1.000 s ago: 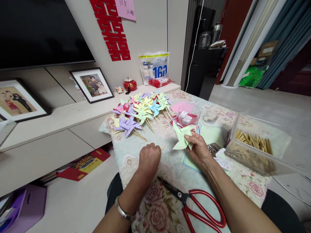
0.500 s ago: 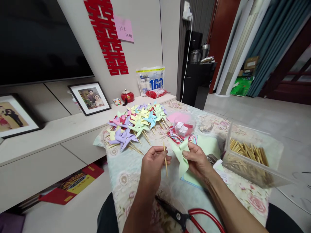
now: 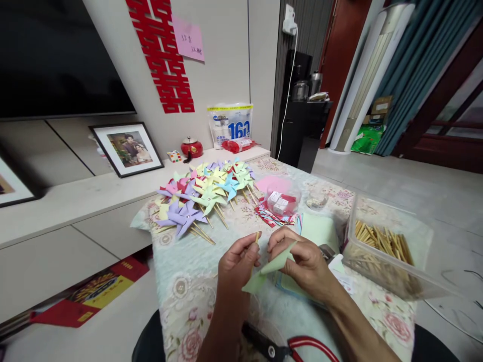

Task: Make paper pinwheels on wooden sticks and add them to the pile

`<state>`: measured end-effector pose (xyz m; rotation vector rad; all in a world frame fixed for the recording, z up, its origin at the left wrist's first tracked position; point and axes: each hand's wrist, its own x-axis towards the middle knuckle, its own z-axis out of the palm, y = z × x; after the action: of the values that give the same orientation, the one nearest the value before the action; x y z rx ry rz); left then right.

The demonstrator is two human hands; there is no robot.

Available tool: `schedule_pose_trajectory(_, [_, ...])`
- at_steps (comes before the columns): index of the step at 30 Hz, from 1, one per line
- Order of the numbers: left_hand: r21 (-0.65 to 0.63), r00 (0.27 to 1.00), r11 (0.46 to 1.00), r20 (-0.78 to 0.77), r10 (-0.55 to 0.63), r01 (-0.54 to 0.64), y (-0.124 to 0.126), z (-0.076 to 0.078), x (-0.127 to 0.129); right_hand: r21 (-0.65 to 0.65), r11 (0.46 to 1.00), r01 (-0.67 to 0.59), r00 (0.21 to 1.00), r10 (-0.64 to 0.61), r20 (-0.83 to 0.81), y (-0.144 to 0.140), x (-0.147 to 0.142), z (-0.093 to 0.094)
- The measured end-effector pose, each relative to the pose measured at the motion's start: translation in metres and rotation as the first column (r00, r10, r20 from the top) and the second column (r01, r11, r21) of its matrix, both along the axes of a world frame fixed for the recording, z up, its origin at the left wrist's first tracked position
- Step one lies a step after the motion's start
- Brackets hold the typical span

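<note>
Green folded paper pinwheel blades (image 3: 270,267) sit pinched in the right hand (image 3: 302,261), just above the near middle of the tabletop (image 3: 196,281). Beside it, the left hand (image 3: 237,261) closes its fingers on a thin wooden stick (image 3: 257,237), upright, tip touching the paper. Finished pinwheels (image 3: 204,193) lie piled far left; a clear box of sticks (image 3: 381,249) stands right.

My left hand (image 3: 237,259) pinches a stick (image 3: 257,237) upright; my right hand (image 3: 304,259) holds a green paper pinwheel (image 3: 268,267) against it. Finished pinwheels (image 3: 204,193) lie on the worktop (image 3: 188,291), with a stick box (image 3: 381,249) on the right.
</note>
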<state>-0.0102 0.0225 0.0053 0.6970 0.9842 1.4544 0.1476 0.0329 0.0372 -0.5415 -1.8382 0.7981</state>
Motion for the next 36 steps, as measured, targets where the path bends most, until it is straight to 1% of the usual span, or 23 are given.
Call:
schedule_pose_trajectory(2, [0.020,1.000,1.000,0.006,-0.009,0.009,-0.004,0.002,0.000,0.140,0.987,0.074,0.995,-0.082,0.052,0.002,-0.001,-0.001])
schedule_pose_trajectory(4, [0.052,1.000,0.998,0.013,-0.028,0.027,-0.008,0.007,0.001,0.227,0.965,0.130,0.985,-0.152,0.081,0.002,-0.002,-0.002])
schedule_pose_trajectory(7, [0.137,0.999,0.990,-0.029,-0.031,0.035,-0.012,0.011,0.002,0.281,0.940,0.192,0.970,-0.225,0.091,0.001,-0.004,-0.002])
schedule_pose_trajectory(11, [0.272,0.989,0.960,-0.147,-0.026,0.065,-0.013,0.008,-0.001,0.330,0.903,0.274,0.953,-0.302,0.035,-0.003,-0.005,0.000])
schedule_pose_trajectory(13, [0.326,0.977,0.940,-0.212,-0.028,0.098,-0.013,0.006,-0.003,0.338,0.895,0.290,0.950,-0.312,0.010,-0.003,-0.005,0.001])
schedule_pose_trajectory(16, [0.381,0.960,0.915,-0.280,-0.024,0.135,-0.015,0.007,-0.005,0.331,0.899,0.286,0.953,-0.304,0.003,-0.004,-0.006,0.002])
schedule_pose_trajectory(21, [0.440,0.928,0.887,-0.370,0.036,0.141,-0.018,0.010,-0.004,0.332,0.899,0.285,0.953,-0.304,0.003,-0.004,-0.006,0.001])
schedule_pose_trajectory(27, [0.465,0.913,0.874,-0.402,0.065,0.143,-0.019,0.012,-0.004,0.318,0.904,0.285,0.951,-0.307,0.022,-0.004,-0.006,0.001])
schedule_pose_trajectory(32, [0.452,0.911,0.880,-0.408,0.055,0.149,-0.020,0.015,-0.004,0.320,0.902,0.290,0.948,-0.316,0.030,-0.004,-0.006,0.000])
schedule_pose_trajectory(36, [0.458,0.893,0.880,-0.440,0.099,0.128,-0.019,0.015,-0.004,0.329,0.897,0.294,0.945,-0.325,0.040,-0.005,-0.005,-0.001])
